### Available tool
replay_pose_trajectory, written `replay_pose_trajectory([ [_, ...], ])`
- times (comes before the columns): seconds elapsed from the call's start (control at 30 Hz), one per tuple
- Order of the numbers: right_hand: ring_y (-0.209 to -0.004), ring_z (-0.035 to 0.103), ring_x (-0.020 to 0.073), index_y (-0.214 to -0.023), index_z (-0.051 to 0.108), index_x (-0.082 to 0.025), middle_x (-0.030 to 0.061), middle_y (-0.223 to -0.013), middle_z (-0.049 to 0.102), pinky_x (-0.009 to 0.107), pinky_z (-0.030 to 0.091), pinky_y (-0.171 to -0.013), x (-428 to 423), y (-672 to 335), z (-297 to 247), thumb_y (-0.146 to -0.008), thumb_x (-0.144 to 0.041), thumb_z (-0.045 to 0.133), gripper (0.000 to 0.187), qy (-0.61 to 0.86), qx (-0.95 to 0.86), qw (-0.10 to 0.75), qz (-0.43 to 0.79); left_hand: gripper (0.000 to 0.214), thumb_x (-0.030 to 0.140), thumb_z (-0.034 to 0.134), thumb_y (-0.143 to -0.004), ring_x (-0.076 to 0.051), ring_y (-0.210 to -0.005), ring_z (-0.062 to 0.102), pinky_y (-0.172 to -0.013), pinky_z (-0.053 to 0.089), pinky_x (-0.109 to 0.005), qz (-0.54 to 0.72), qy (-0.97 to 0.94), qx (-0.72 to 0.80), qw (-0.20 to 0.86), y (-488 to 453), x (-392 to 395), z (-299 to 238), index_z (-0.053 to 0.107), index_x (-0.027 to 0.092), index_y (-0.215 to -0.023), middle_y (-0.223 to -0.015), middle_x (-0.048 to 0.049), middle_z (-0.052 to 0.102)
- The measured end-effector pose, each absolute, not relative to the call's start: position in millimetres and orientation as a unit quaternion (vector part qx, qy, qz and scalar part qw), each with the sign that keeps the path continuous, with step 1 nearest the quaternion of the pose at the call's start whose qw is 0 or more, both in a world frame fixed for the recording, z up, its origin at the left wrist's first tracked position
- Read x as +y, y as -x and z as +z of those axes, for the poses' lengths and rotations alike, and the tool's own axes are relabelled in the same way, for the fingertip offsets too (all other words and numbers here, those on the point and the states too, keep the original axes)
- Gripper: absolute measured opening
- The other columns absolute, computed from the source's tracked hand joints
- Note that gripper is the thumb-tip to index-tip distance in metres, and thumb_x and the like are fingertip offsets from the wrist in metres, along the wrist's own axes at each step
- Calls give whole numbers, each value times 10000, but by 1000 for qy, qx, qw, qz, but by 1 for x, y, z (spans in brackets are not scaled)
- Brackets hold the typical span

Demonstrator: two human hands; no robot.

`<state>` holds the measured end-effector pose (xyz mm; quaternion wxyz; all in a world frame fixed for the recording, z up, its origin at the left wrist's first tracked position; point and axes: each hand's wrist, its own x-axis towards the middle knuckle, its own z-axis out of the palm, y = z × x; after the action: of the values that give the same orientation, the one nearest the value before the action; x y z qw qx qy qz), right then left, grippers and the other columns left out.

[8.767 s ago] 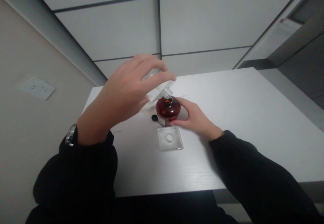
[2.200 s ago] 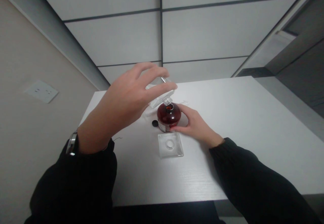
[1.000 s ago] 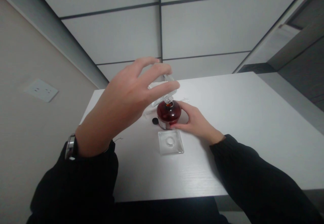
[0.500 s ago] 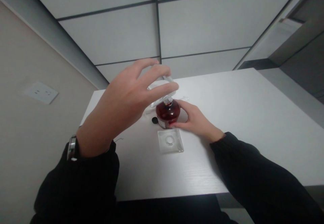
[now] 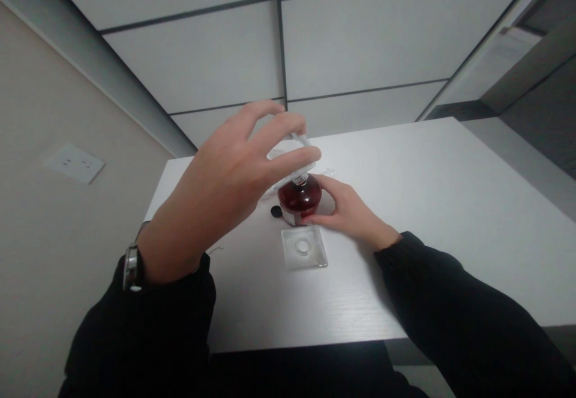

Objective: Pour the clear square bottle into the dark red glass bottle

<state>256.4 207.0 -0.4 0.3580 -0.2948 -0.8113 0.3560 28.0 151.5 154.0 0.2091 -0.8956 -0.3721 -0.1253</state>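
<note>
The left hand (image 5: 220, 200) grips a clear square bottle (image 5: 290, 158) from above, fingers curled over it, holding it tilted with its neck at the mouth of a round dark red bottle (image 5: 299, 201). The right hand (image 5: 348, 212) cups that bottle's side, fingers wrapped against it, and the bottle stands upright on the white table (image 5: 405, 176). A small black cap (image 5: 276, 211) lies just beside it, and a square glass dish (image 5: 303, 248) with a clear ring sits just in front.
</note>
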Motion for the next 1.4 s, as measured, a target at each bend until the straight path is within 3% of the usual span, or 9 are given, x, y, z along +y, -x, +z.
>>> replay_pose_trajectory([
  [0.33,-1327,679,365,-1445,631,-248,136,-1437,716,606,517,-1152,208,-255,0,-769,-562,894,790,299,-812,355,355,497,55,633,-911,-361,-1477,538,-1175,525,-633,-134,901,-366,189,-31,150,156,607,286,-1350,-1450,-100,642],
  [0.6,-1318,683,362,-1448,628,-273,119,-1434,718,608,518,-1148,208,-257,-1,-778,-550,890,771,298,-811,352,361,417,107,637,-922,-337,-1417,586,-1135,564,-566,-121,901,-360,207,-34,150,160,614,272,-1304,-1411,-91,651],
  [1.4,-1297,687,362,-1457,628,-253,117,-1414,729,581,518,-1125,207,-256,2,-771,-504,897,778,303,-808,345,370,406,77,598,-967,-335,-1445,562,-1118,552,-566,-72,911,-338,225,-40,151,168,623,266,-1325,-1440,-112,649],
])
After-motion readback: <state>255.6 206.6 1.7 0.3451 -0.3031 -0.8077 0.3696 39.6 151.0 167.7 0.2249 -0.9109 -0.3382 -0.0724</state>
